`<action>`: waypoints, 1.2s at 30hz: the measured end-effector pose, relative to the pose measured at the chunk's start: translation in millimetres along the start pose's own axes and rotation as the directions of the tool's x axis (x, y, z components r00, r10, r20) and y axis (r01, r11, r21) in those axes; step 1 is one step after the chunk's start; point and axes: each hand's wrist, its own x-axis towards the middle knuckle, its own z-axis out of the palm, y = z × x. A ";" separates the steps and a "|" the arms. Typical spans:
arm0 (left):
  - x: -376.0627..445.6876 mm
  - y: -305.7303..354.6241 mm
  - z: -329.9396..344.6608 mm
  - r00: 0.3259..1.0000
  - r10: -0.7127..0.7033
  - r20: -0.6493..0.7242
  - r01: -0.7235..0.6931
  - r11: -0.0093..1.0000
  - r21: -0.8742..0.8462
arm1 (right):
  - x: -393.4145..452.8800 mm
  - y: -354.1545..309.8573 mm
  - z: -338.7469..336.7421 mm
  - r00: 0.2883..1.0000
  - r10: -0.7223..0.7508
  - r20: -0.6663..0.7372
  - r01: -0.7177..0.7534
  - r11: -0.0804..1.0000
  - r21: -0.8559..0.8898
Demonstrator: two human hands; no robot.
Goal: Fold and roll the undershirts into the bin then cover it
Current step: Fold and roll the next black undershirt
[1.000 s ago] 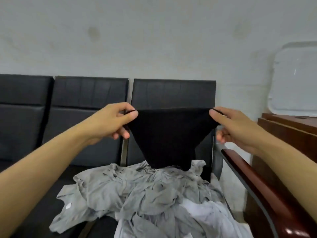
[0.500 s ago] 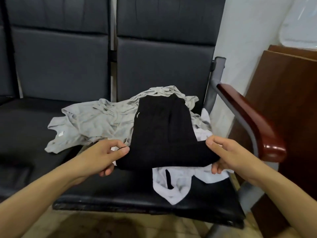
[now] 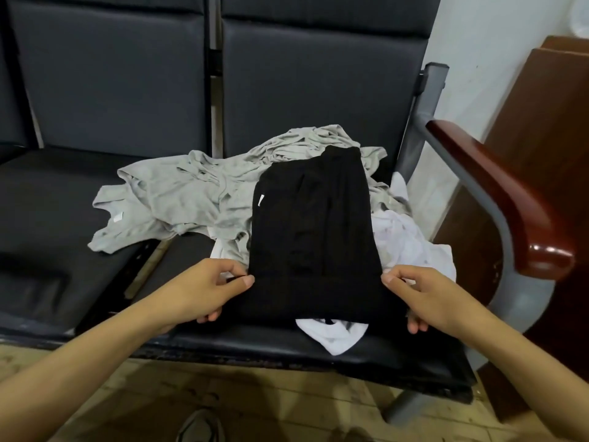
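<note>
While draped over the grey undershirts (image 3: 197, 196), black undershirt (image 3: 312, 224), near corners pinched in left hand (image 3: 204, 288) and right hand (image 3: 427, 298).

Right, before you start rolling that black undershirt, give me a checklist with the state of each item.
1. Left hand pinches the near left corner of the folded black cotton undershirt: ok.
2. Right hand pinches the near right corner: ok.
3. Undershirt is folded into a narrow strip, ready to roll: ok.
4. Surface beneath is flat: not ok; it lies on the crumpled grey undershirt and the crumpled white undershirt.
5. Near edge is even: cannot tell; it is dark against the black padded chair seat.
6. Bin is within reach: cannot tell; no bin is in view.
</note>
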 end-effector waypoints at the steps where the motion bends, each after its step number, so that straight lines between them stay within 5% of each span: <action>1: 0.0 -1.6 0.9 0.999 0.018 -0.026 -0.018 1.000 0.009 | -1.5 0.3 2.4 1.000 0.006 -0.012 -0.007 1.000 -0.003; 10: -19.4 -7.4 3.9 0.927 0.288 -0.239 -0.251 0.952 0.176 | -9.4 15.9 7.0 0.970 -0.124 -0.207 0.112 0.991 -0.069; 13: -27.7 -6.9 -0.5 0.889 0.440 -0.126 -0.407 0.886 0.222 | -15.9 24.2 7.5 0.896 -0.337 -0.290 0.275 0.932 -0.234; 15: -28.1 -12.3 -0.6 0.905 0.426 -0.005 -0.411 0.877 0.249 | -21.2 30.4 8.1 0.847 -0.491 -0.205 0.403 0.844 -0.354; 19: -20.2 -20.9 7.2 0.901 0.429 0.066 -0.419 0.821 0.387 | -19.1 40.3 18.6 0.820 -0.572 0.026 0.516 0.718 -0.467; 25: -7.6 -20.0 16.6 0.876 0.482 0.003 -0.408 0.740 0.535 | 0.2 44.5 23.3 0.781 -0.622 -0.061 0.496 0.676 -0.545; 29: -8.8 -22.4 16.0 0.871 0.489 -0.049 -0.412 0.780 0.471 | 4.6 44.3 26.0 0.746 -0.641 -0.179 0.509 0.723 -0.468; 36: -6.1 -10.5 8.8 0.907 0.374 -0.193 -0.383 0.924 -0.014 | 6.4 10.1 12.1 0.781 -0.549 -0.297 0.518 0.836 -0.183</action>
